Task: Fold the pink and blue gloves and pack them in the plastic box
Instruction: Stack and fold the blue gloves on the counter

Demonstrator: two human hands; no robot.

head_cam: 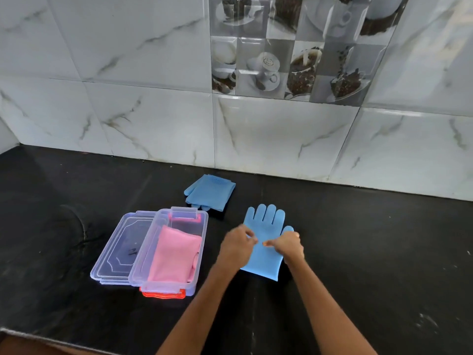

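Black counter [76, 190] under marble tiles [153, 111]; both hands, left [236, 248] and right [288, 245], pinch blue glove [266, 226]

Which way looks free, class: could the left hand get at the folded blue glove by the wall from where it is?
Probably yes. The left hand rests on the flat blue glove, and only bare black counter lies between it and the folded blue glove. The plastic box stands off to the side.

gloves [265, 242] blue | folded glove [174, 254] pink | counter [358, 252] blk | box latch [163, 294] red
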